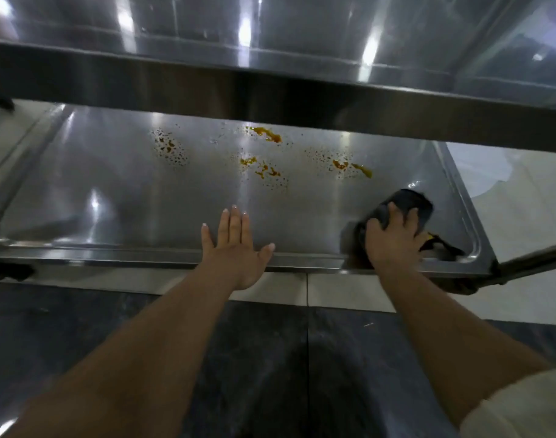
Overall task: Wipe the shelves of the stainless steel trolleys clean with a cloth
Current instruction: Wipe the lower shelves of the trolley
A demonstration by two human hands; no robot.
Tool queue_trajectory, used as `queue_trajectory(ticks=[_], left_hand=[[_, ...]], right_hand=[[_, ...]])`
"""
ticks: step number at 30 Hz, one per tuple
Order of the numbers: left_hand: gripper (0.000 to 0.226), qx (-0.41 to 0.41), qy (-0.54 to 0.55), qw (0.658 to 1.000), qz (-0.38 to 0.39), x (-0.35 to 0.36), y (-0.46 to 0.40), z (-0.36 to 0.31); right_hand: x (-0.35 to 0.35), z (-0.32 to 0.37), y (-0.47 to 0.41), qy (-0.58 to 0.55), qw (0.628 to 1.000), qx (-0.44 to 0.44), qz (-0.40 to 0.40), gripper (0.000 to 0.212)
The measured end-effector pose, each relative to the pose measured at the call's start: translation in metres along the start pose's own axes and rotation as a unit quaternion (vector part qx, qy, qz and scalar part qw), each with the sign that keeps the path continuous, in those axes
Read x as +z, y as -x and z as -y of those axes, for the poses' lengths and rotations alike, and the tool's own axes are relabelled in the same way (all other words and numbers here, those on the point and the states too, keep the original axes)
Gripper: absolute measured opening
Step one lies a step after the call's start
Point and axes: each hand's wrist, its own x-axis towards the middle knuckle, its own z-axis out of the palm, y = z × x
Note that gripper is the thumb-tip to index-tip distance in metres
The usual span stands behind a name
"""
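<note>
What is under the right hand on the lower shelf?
A dark cloth lies under the right hand, which presses it onto the lower shelf near the right corner. The steel directly beneath the cloth is covered, so any dirt there cannot be seen.

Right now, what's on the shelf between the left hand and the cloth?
Head view: bare steel shelf between the left hand and the cloth under the right hand; the orange stains lie farther back.
</note>
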Motion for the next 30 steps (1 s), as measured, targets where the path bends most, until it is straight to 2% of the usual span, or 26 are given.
queue_trajectory(ticks=[3,6,9,12,16,19,21,22,24,27,30], left_hand=[[0.084,0.025,-0.002,1.000,-0.018,-0.002,0.004,0.007],[0.081,0.095,-0.051,0.992,-0.067,-0.007,0.010,0.037],[0.079,0.127,-0.130,0.982,-0.045,-0.027,0.012,0.089],[0.078,0.099,-0.173,0.980,-0.009,-0.048,0.015,0.144],[0.079,0.070,-0.166,0.983,-0.024,-0.046,0.029,0.209],[0.086,0.040,-0.151,0.986,-0.060,-0.023,0.037,0.233],[0.078,0.030,-0.145,0.985,-0.089,-0.009,0.030,0.236],[0.067,0.026,-0.135,0.985,-0.102,-0.005,0.027,0.237],[0.057,0.024,-0.118,0.984,-0.132,0.000,0.023,0.239],[0.075,0.018,-0.096,0.985,-0.140,0.000,0.024,0.240],[0.098,0.007,-0.059,0.990,-0.130,-0.008,0.031,0.236]], right_hand=[[0.026,0.037,0.039,0.038,0.987,-0.152,0.047,0.059],[0.044,0.062,0.063,0.043,0.926,-0.352,0.130,0.064],[0.035,0.057,0.054,0.013,0.880,-0.441,0.177,0.069],[0.022,0.035,0.039,0.001,0.893,-0.425,0.147,0.062],[0.012,0.018,0.037,0.008,0.950,-0.302,0.081,0.062],[0.031,0.048,0.050,0.015,0.987,-0.155,0.038,0.058],[0.051,0.087,0.067,0.011,0.998,-0.053,0.024,0.059],[0.062,0.109,0.078,0.014,0.999,-0.041,0.028,0.059],[0.085,0.152,0.101,0.030,0.995,-0.083,0.047,0.059],[0.118,0.206,0.141,0.049,0.972,-0.212,0.085,0.061],[0.127,0.221,0.162,0.056,0.901,-0.404,0.149,0.061]])
